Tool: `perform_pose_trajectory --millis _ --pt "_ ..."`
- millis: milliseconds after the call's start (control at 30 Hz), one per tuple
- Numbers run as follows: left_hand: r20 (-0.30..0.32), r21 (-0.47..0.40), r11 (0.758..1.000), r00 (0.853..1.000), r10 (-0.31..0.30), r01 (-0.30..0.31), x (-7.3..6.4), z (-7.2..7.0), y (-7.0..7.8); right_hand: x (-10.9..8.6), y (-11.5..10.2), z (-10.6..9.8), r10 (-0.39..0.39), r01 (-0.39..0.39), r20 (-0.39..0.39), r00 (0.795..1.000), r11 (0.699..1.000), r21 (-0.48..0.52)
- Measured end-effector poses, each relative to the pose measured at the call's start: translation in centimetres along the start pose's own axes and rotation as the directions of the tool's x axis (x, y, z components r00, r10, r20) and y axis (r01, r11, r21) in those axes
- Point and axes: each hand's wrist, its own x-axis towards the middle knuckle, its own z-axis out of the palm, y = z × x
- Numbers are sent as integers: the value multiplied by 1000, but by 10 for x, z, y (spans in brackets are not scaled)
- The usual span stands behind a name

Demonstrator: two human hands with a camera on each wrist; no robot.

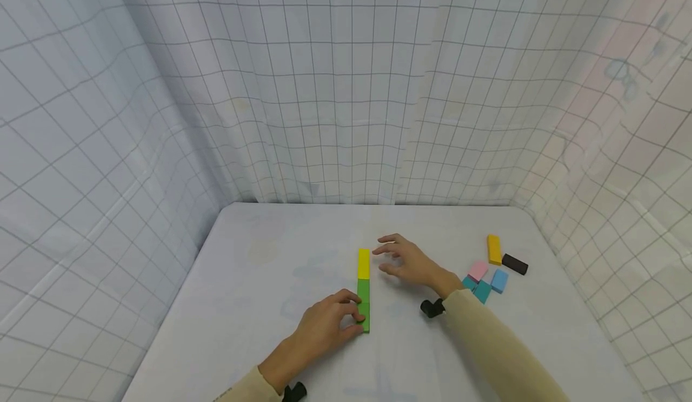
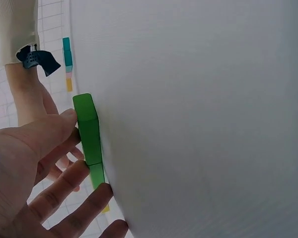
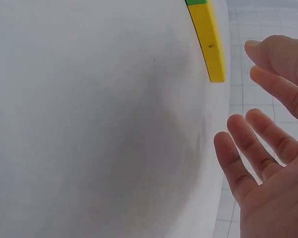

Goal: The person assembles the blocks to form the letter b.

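Note:
Three blocks lie end to end in a straight row: a yellow block (image 1: 364,264) at the far end, a green block (image 1: 364,291) in the middle and another green block (image 2: 89,134) nearest me. My left hand (image 1: 324,322) is at the left side of the green blocks, its fingers spread and loosely bent. Its thumb and fingertips touch the near green block's side. Just right of the yellow block, my right hand (image 1: 409,261) hovers with fingers apart and nothing held. The right wrist view shows a gap between these fingers and the yellow block (image 3: 208,42).
On the right of the white table (image 1: 259,270) lie a yellow-orange block (image 1: 494,249), a black block (image 1: 515,264), a blue block (image 1: 500,281), a pink block (image 1: 478,270) and teal blocks (image 1: 482,292), partly behind my right forearm. Gridded white curtains (image 1: 346,89) enclose the table.

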Motion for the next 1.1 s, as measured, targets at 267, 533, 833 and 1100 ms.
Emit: perform_pose_trajectory --millis 267,533,833,1100 --pt "2 0 1000 1000 -6 6 1 1 0 -15 8 -14 35 -34 -29 999 999 27" --pt "-3 0 1000 1000 -8 8 0 3 1 -35 25 -31 49 -50 -73 996 999 -17" --pt "-24 -2 1000 1000 -4 4 -2 3 0 -62 51 -54 5 -15 -149 989 998 -64" --pt "-35 0 1000 999 -5 5 -4 3 1 -85 64 -74 29 -48 -204 978 995 -90"
